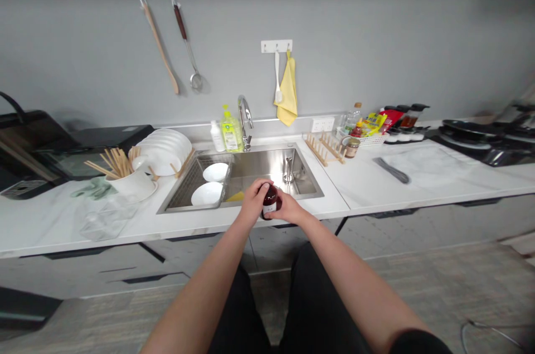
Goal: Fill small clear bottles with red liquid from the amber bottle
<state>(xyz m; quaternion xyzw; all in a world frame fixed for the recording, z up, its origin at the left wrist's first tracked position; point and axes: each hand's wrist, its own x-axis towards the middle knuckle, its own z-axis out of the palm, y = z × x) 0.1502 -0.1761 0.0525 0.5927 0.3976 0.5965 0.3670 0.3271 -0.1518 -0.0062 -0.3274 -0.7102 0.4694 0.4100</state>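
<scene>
While the dark red jar (270,199) is gripped by left hand (253,197) and right hand (290,208), grasping is done; release is left, and opening cannot be judged.

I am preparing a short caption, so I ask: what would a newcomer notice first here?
Probably the dark red jar, held between the left hand and the right hand at the near edge of the sink. Next come the yellow cloth hanging behind the sink, and the white plates standing in a row on the left.

Black short right sleeve (420,342); black trousers (324,301); bare forearms (334,253).
</scene>
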